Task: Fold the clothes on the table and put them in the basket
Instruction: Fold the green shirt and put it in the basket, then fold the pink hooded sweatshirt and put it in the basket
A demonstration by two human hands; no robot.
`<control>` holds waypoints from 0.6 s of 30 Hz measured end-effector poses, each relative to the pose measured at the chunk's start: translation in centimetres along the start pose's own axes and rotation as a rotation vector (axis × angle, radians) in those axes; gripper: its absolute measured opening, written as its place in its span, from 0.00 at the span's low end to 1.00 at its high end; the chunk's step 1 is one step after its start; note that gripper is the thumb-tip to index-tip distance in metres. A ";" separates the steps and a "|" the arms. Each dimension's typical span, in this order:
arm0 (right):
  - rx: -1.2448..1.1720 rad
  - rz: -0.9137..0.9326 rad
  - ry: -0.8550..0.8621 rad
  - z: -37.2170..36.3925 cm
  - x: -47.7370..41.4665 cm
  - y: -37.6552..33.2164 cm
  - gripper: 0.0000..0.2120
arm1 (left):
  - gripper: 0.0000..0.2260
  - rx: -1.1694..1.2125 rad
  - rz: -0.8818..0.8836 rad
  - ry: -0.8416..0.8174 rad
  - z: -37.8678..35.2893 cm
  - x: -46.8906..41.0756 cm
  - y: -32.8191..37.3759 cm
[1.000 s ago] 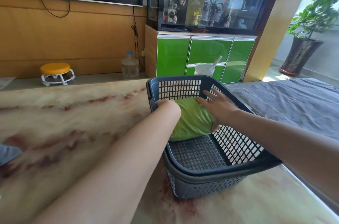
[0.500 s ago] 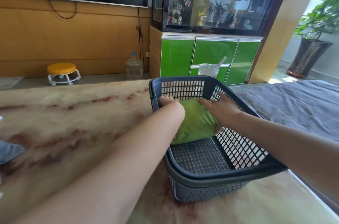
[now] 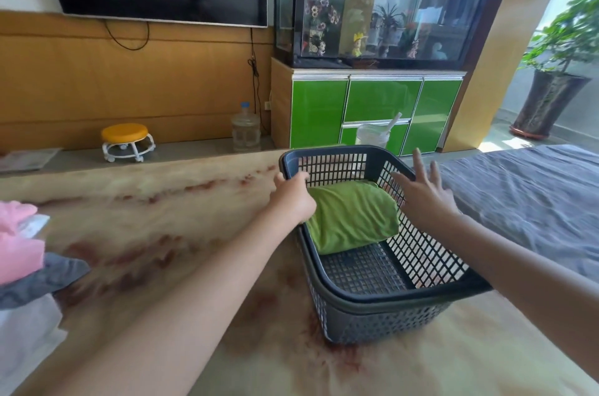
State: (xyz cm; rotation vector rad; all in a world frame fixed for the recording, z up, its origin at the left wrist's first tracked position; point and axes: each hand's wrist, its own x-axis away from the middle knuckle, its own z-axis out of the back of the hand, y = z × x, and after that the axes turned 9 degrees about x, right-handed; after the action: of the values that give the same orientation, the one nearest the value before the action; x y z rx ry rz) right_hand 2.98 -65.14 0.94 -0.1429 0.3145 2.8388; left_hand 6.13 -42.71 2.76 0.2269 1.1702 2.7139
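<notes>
Lifting both hands off the folded green garment (image 3: 353,217), I leave it lying in the far half of the basket (image 3: 398,296), near the right edge of the table (image 3: 155,233). My right hand (image 3: 424,193) hovers clear, fingers spread; my left hand (image 3: 293,198) sits at the basket's far-left rim (gripping or merely touching, I cannot tell). One piece stowed; a pink garment (image 3: 16,240) and a grey garment (image 3: 45,275) wait at the left edge. No writing is readable.
</notes>
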 end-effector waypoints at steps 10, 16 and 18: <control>-0.314 0.108 0.042 0.7 0.5 4.1 0.30 | 0.29 0.040 0.103 -0.010 -1.2 5.4 0.2; -0.394 0.061 -0.013 1.3 4.1 3.7 0.33 | 0.33 -0.016 0.078 -0.016 -1.3 7.2 -1.2; -0.388 0.054 0.018 1.0 4.4 3.4 0.34 | 0.34 0.003 0.063 0.009 -1.5 7.6 -1.5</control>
State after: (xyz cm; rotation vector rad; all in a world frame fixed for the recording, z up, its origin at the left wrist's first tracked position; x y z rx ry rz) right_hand -2.27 -66.94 2.07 -0.2405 -0.2372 2.9204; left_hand -1.46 -41.04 1.20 0.2562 1.1896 2.7699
